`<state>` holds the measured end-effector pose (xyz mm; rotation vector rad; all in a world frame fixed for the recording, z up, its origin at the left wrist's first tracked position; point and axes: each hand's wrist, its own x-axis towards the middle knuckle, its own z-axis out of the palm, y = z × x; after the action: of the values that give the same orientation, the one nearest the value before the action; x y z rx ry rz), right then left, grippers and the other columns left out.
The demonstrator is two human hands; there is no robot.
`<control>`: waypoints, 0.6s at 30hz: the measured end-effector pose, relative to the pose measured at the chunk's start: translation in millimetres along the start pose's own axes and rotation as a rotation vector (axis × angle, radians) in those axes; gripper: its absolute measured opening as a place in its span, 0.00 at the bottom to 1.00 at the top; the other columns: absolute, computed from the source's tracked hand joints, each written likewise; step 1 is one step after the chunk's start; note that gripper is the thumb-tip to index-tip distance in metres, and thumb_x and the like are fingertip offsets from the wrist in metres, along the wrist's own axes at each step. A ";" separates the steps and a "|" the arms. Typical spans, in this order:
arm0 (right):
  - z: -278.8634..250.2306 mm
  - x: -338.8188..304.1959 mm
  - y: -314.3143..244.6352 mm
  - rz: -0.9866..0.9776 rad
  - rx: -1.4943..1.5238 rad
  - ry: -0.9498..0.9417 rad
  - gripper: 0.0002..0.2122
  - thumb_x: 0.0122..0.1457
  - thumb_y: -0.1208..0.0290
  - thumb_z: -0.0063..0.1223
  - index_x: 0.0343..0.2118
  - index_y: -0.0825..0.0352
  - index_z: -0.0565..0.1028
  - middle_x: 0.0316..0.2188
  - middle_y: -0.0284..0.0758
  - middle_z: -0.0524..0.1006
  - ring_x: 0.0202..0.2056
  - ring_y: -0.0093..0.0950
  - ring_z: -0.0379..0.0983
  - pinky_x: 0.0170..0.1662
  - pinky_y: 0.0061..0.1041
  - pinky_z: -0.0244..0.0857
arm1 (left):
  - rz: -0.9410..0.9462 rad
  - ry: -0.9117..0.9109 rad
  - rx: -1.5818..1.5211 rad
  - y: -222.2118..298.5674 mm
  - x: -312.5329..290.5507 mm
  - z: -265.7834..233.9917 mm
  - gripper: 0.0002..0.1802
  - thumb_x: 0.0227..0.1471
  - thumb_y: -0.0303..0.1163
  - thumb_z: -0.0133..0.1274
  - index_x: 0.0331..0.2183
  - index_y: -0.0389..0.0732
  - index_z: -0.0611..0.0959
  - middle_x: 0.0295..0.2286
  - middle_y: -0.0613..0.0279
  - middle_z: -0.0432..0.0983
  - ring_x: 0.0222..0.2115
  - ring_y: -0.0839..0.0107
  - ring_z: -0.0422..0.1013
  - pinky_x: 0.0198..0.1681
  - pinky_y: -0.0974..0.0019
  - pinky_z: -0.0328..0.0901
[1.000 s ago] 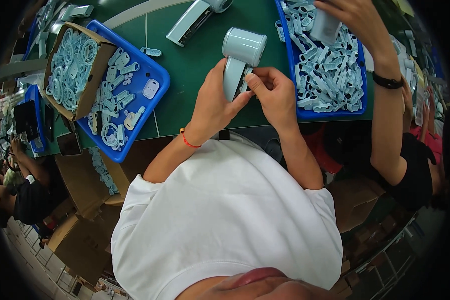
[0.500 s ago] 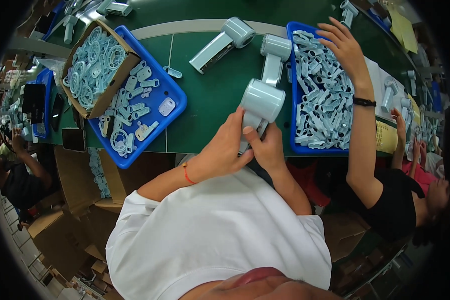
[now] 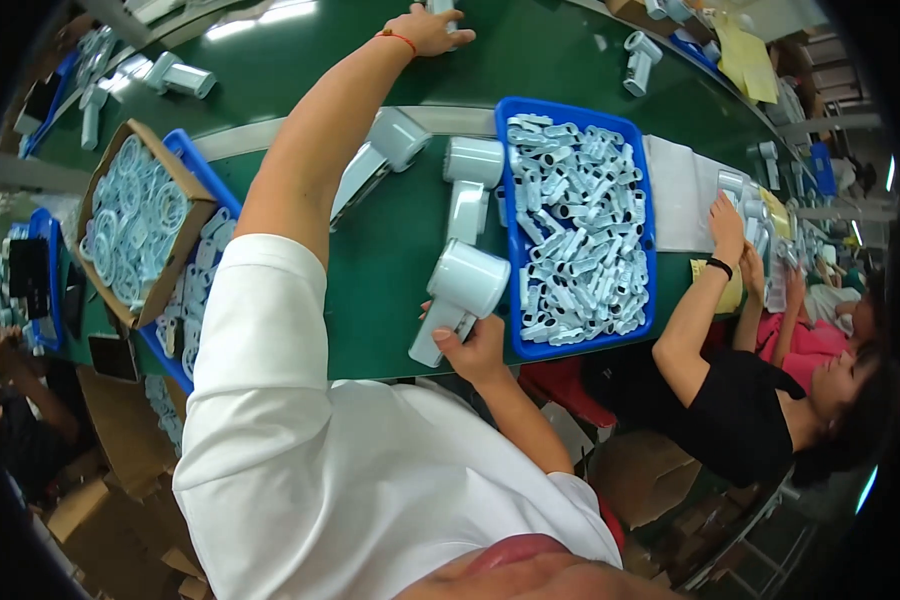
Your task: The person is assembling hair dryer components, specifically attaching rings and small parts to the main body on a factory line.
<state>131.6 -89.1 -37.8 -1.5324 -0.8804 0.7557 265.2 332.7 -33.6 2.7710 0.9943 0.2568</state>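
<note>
My right hand (image 3: 478,350) is closed around the handle of a pale blue hair-dryer-shaped housing (image 3: 467,277), held near the table's front edge with its round head pointing away from me. Stretched far across the green table, my left hand (image 3: 430,32) has its fingers around another pale blue housing (image 3: 443,6), partly cut off by the top of the picture. Two similar pieces lie between my arms: an upright housing (image 3: 467,195) beside the blue tray, and a tilted housing (image 3: 398,138) partly behind my left forearm.
Right of my hands stands a blue tray (image 3: 653,245) full of small pale clips. At left, a cardboard box (image 3: 192,215) of ring parts rests on another blue tray (image 3: 185,150), half hidden by my sleeve. A co-worker's hands (image 3: 735,235) handle pale parts at far right.
My left hand has let go of the housing shared with my right hand and reached far forward to another one. The co-worker's raised arm has come down toward the right.
</note>
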 end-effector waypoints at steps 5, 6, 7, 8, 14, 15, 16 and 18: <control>-3.7 3.3 -9.9 0.046 -0.106 0.049 0.22 0.50 0.51 0.56 0.35 0.70 0.74 0.29 0.36 0.77 0.31 0.26 0.75 0.35 0.24 0.67 | 0.149 -0.072 -0.051 -0.3 24.9 5.2 0.20 0.45 0.44 0.47 0.42 0.53 0.71 0.34 0.41 0.73 0.41 0.49 0.68 0.44 0.55 0.64; -4.6 0.1 -9.7 0.083 -0.093 0.050 0.24 0.50 0.52 0.56 0.37 0.71 0.73 0.30 0.37 0.77 0.32 0.26 0.75 0.35 0.25 0.67 | 0.138 -0.001 -0.112 2.8 13.0 -8.1 0.20 0.44 0.42 0.48 0.40 0.45 0.72 0.30 0.41 0.73 0.34 0.47 0.69 0.40 0.53 0.65; -2.7 -0.3 -14.2 0.060 -0.067 0.060 0.25 0.49 0.52 0.56 0.39 0.71 0.72 0.30 0.38 0.77 0.32 0.26 0.74 0.35 0.25 0.67 | 0.112 0.086 -0.164 -1.6 3.3 -25.4 0.21 0.42 0.40 0.48 0.38 0.38 0.74 0.25 0.42 0.74 0.28 0.45 0.70 0.36 0.51 0.66; -4.7 6.0 -17.3 0.033 -0.049 0.086 0.26 0.49 0.52 0.57 0.40 0.72 0.71 0.31 0.39 0.77 0.32 0.27 0.74 0.35 0.24 0.67 | 0.080 0.028 -0.163 1.6 -16.5 -54.1 0.21 0.42 0.41 0.48 0.37 0.38 0.74 0.28 0.41 0.74 0.31 0.45 0.70 0.37 0.51 0.66; -8.7 14.4 -18.7 -0.119 -0.025 0.024 0.29 0.54 0.47 0.49 0.46 0.71 0.67 0.31 0.43 0.76 0.32 0.33 0.75 0.34 0.26 0.66 | 0.038 -0.158 0.121 -50.3 -157.0 -95.9 0.20 0.46 0.42 0.46 0.43 0.50 0.69 0.31 0.43 0.73 0.38 0.49 0.69 0.43 0.53 0.62; -8.5 15.3 -18.1 -0.184 -0.015 0.036 0.30 0.56 0.45 0.44 0.47 0.71 0.65 0.29 0.42 0.75 0.29 0.33 0.74 0.32 0.26 0.66 | 0.044 -0.211 0.103 -41.9 -174.0 -97.7 0.20 0.46 0.42 0.46 0.44 0.50 0.69 0.31 0.43 0.73 0.38 0.49 0.68 0.43 0.54 0.62; -8.1 13.2 -18.9 -0.210 -0.011 0.003 0.30 0.56 0.45 0.44 0.47 0.71 0.65 0.29 0.42 0.75 0.29 0.33 0.74 0.32 0.26 0.66 | 0.038 -0.253 0.083 -38.1 -192.9 -102.0 0.21 0.46 0.41 0.46 0.44 0.50 0.68 0.32 0.42 0.72 0.38 0.48 0.68 0.43 0.54 0.62; -8.0 7.5 -17.9 -0.126 0.027 -0.030 0.29 0.57 0.46 0.42 0.48 0.72 0.63 0.28 0.41 0.74 0.28 0.30 0.72 0.34 0.25 0.65 | 0.032 -0.204 0.056 -44.5 -222.2 -95.2 0.27 0.48 0.43 0.48 0.51 0.54 0.64 0.34 0.42 0.72 0.36 0.48 0.69 0.41 0.54 0.63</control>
<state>140.1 -85.6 -19.0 -1.4307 -0.9754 0.6978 47.8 234.9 26.2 2.7952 0.9201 -0.0498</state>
